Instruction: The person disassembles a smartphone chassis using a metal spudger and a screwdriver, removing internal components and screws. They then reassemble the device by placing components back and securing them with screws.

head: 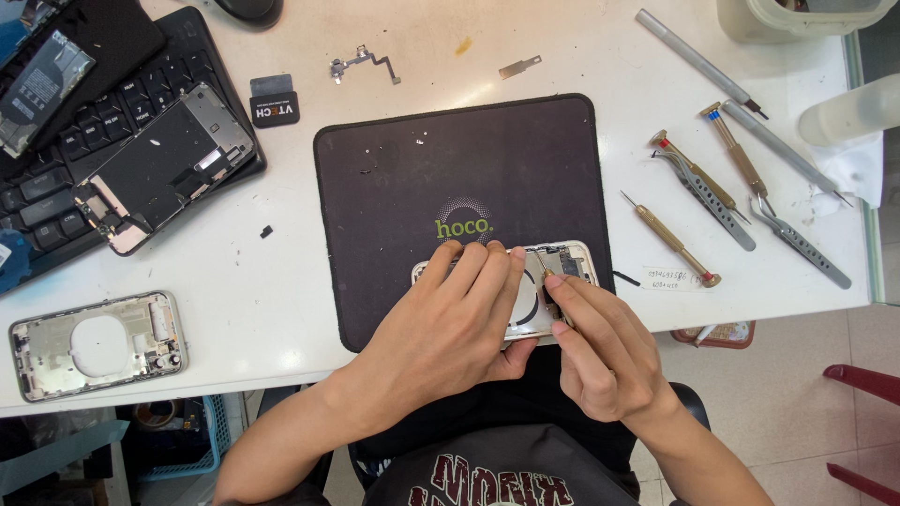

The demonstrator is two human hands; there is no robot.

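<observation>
Hidden: the left hand (450,314) lies flat over most of the open phone shell (567,262), so only the shell's right end and a strip of its far edge show.
Left hand: fingers spread and pressing down on the shell, not curled round anything.
Right hand: the right hand (600,347) is pinched closed on a small screwdriver (547,281); its tip meets the shell's right end, but the exact spot is too small to make out.
Where the shell is: on the near edge of the black mat (459,178), which lies in the middle of the white surface (281,281).
Cut off: a keyboard (56,187) at the upper left runs out of view — so does a dark round object at the top edge, hard to identify.
Phone shells: two — the one under the hands and a second shell (98,345) lying alone at the lower left.
Screen: one screen panel (164,169), face down on the keyboard.
Tools at right: three brass-handled screwdrivers (670,239), two tweezers (717,201) and two long grey rods (698,61), lying near one another.
Small parts: one flex cable (366,64) and one thin metal blade (520,66) beyond the mat.
Hard to read: a tiny dark speck (266,230) left of the mat; what it is cannot be told.
</observation>
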